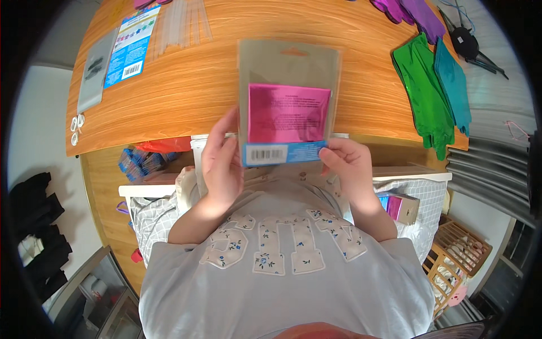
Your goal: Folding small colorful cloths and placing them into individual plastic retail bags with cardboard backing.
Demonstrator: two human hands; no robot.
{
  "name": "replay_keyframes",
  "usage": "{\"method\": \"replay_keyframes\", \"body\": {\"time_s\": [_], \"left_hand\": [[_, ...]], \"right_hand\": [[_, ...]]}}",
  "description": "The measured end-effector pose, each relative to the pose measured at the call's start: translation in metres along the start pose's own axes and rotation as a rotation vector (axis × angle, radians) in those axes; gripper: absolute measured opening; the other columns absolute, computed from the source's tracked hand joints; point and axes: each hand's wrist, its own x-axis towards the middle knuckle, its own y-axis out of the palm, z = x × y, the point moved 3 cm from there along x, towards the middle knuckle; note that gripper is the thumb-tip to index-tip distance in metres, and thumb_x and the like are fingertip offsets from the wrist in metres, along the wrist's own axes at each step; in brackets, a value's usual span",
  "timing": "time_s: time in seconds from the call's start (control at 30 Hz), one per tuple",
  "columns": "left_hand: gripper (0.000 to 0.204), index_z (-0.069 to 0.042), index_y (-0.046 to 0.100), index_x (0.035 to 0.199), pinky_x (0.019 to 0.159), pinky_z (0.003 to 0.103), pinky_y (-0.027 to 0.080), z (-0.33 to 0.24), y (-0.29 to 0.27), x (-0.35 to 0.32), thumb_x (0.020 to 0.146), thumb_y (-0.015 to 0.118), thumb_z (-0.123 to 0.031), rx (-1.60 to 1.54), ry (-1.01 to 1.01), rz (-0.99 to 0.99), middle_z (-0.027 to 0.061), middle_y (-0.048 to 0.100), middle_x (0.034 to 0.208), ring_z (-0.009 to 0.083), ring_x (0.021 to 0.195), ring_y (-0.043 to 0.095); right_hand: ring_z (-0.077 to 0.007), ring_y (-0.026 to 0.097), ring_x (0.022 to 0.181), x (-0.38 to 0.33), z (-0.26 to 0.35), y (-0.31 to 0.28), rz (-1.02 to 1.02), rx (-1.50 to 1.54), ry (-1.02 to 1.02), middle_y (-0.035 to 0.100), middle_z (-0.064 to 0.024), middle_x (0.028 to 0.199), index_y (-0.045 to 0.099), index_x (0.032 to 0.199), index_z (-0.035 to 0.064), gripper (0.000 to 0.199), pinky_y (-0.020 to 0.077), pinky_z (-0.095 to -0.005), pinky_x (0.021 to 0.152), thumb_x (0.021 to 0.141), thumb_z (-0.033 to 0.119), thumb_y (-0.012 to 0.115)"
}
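Holding a flat clear packet [288, 101] up in front of my chest, I have both hands on its lower edge. My left hand [221, 164] grips the bottom left corner, thumb on the side facing me and fingers wrapped behind. My right hand [349, 164] pinches the bottom right corner, right on the end of the blue card strip that runs across the packet's foot. Inside the packet a folded sheet of shiny pink foil shows, with a grey backing above it and a hang hole at the top.

The packet hovers over a wooden table [180, 96] with an orange-brown grain, not touching it. On the table's far left lie a grey packet [93, 76] and a blue-and-white card [131, 46], side by side, with a bundle of clear sticks [183, 25] near them. To the far right lie a green foil piece [426, 101] and a teal foil piece [454, 85], just beside each other, with purple foil [412, 11] above them and a black tool [466, 42] near the edge.

Below the table edge, on my left, sits a heap of blue packets [141, 163] under something red. On my right a small pink-and-blue box [400, 206] rests on checked fabric, and a wooden crate [454, 254] stands on the floor beyond.
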Motion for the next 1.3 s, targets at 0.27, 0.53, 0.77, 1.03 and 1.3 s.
{"method": "replay_keyframes", "body": {"time_s": [0.27,0.53,0.77,1.03,1.3], "left_hand": [[0.046,-0.001,0.052,0.134,0.097,0.038,0.055,0.015,0.024,-0.004,0.091,0.069,0.001,0.047,-0.092,0.137,0.0095,0.065,0.123,0.0213,0.109,0.067],[0.038,-0.003,0.051,0.137,0.097,0.037,0.054,0.01,0.021,-0.003,0.104,0.058,-0.019,-0.105,-0.284,0.113,0.007,0.065,0.125,0.0184,0.112,0.065],[0.074,-0.005,0.029,0.154,0.108,0.058,0.043,0.007,0.018,-0.003,0.106,0.02,-0.06,-0.251,-0.428,0.256,0.0165,0.047,0.15,0.0352,0.135,0.05],[0.077,-0.005,0.046,0.148,0.105,0.042,0.047,0.025,0.022,-0.022,0.09,0.073,-0.047,0.236,-0.221,0.512,0.0158,0.055,0.143,0.0264,0.134,0.051],[0.019,-0.003,0.075,0.103,0.075,0.031,0.058,0.033,0.0,-0.031,0.086,0.078,-0.012,0.572,-0.208,0.362,0.0091,0.074,0.093,0.0169,0.081,0.072]], "right_hand": [[-0.0016,0.06,0.07,-0.001,-0.007,0.014,0.027,0.095,-0.143,0.071,0.0,0.085,0.067,0.102,0.0011,0.009,0.0478,-0.0187,0.058,0.095,0.006,0.07],[-0.0064,0.064,0.07,0.005,-0.006,0.01,0.246,0.125,-0.047,0.069,-0.0018,0.081,0.067,0.095,0.0004,0.005,0.0499,-0.0208,0.062,0.094,0.004,0.069],[-0.0074,0.061,0.065,0.008,-0.008,0.004,0.36,0.065,-0.107,0.067,-0.0039,0.071,0.07,0.078,-0.0007,0.008,0.0449,-0.0215,0.057,0.086,-0.001,0.073],[-0.0243,0.068,0.099,-0.008,-0.026,0.015,0.021,0.239,-0.575,0.071,-0.0127,0.107,0.07,0.094,-0.0002,0.021,0.0553,-0.0363,0.081,0.088,0.019,0.076],[-0.0197,0.065,0.1,-0.01,-0.033,0.05,0.065,0.162,-0.602,0.072,-0.0126,0.105,0.071,0.088,0.0003,0.011,0.0488,-0.0358,0.092,0.091,0.01,0.075]]}}
